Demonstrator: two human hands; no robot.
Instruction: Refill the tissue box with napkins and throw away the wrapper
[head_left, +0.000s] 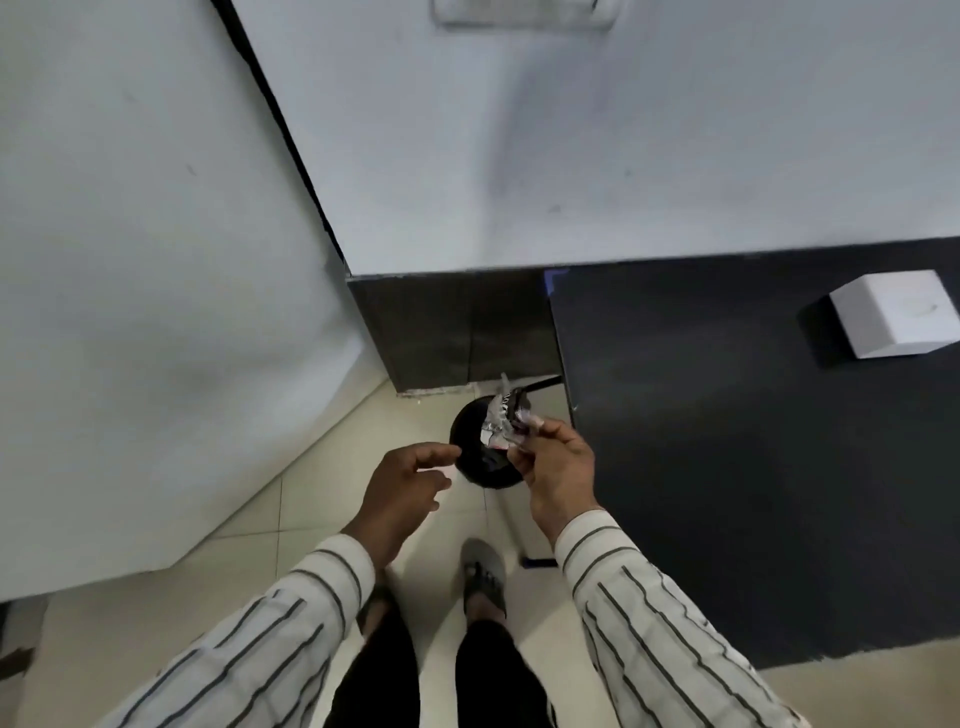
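Observation:
My right hand (558, 467) pinches a crumpled, shiny plastic wrapper (501, 423) and holds it directly above a round black bin (475, 452) that stands on the floor by the table's corner. Just left of the bin, my left hand (402, 486) hovers with fingers apart and nothing in it. A white tissue box (893, 319) rests on the black table (727, 441) at the far right; I see no napkin sticking out of its top.
White walls (130, 234) meet in a corner ahead, with a dark skirting panel (452, 327) at their base. The floor is cream tile (260, 545). My feet in grey sandals (483, 571) stand just behind the bin.

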